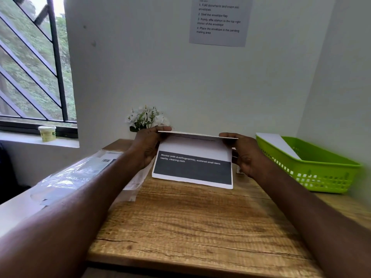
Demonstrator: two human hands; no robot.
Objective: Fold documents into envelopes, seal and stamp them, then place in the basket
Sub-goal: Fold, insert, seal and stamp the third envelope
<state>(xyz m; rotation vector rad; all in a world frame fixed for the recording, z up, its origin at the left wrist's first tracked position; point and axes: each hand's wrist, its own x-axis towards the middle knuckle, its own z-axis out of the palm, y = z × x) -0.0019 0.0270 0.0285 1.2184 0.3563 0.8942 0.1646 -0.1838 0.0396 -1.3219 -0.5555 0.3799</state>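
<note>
While both hands pinch the sheet (pixel 192 167) at its raised top fold, the left hand (pixel 147 147) takes the left corner and the right hand (pixel 244 153) the right corner, fingers curled over the edge and thumbs behind it. Its long axis runs side to side between the two grips, and the printed lower part hangs down toward the person, its bottom edge at or just above the table (pixel 190 221); I cannot tell if it touches. The next fold would, I judge, bring the top edge down toward that lower edge, both hands equally near. A clear plastic pack (pixel 80 173) lies left of the sheet. To the right stands the green basket (pixel 321 177), holding a white envelope or sheet (pixel 279 144) leaning on its far rim.
</note>
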